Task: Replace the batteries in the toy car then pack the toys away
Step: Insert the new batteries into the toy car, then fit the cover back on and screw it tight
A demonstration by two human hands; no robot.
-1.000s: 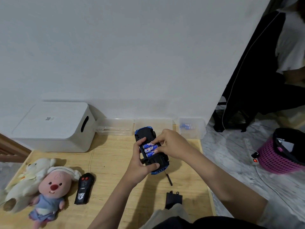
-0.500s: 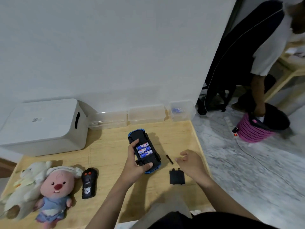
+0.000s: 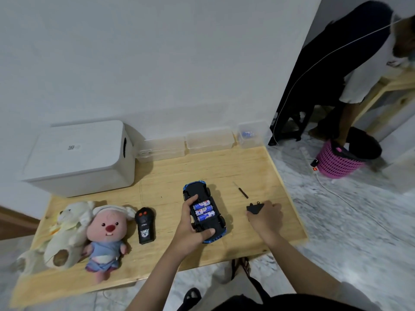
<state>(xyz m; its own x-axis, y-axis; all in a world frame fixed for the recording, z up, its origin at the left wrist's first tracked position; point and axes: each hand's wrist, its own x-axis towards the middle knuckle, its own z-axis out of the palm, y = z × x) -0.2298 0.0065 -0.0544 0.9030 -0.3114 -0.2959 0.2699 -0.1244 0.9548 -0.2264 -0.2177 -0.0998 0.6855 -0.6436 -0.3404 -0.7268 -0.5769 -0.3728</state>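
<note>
A blue and black toy car [image 3: 198,191] lies upside down on the wooden board [image 3: 161,176], three blue batteries [image 3: 204,210] showing in its open bay. My left hand [image 3: 190,227] grips the car by its side and rear. My right hand [image 3: 266,215] rests on the board to the right, fingers closed on the black battery cover [image 3: 254,208]. A small screwdriver [image 3: 241,191] lies beyond that hand. Left of the car are a black remote control [image 3: 144,225], a pink plush [image 3: 106,232] and a cream plush [image 3: 66,230].
A white storage box [image 3: 78,158] stands at the board's back left. Clear plastic boxes [image 3: 208,142] line the wall; the right one [image 3: 252,135] holds something blue. On the floor at right, another person [image 3: 350,70] bends over a pink basket [image 3: 336,162] beside a power strip [image 3: 313,163].
My right hand left the batteries, moved right and came down onto the battery cover. The view swung and tilted down. The left hand keeps its hold on the car.
</note>
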